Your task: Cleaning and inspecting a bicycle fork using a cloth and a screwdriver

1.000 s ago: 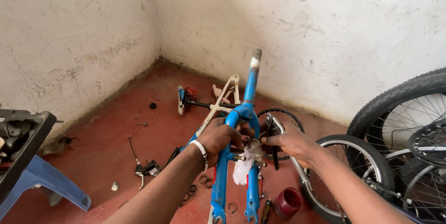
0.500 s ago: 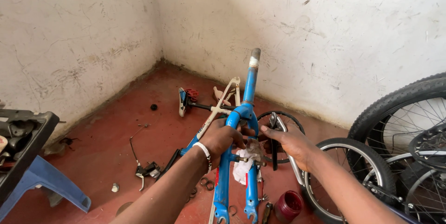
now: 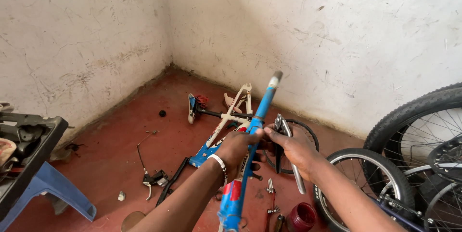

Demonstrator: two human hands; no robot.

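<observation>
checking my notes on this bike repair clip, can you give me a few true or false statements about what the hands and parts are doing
1. The left hand grips the blue bike frame tube. True.
2. The right hand is empty. False: it holds a metal tool beside the tube.
3. A dark red jar stands on the floor near the small wheel. True.
4. The blue stool lies on the person's right. False: it is at the left edge.
5. The floor is red. True.
</observation>
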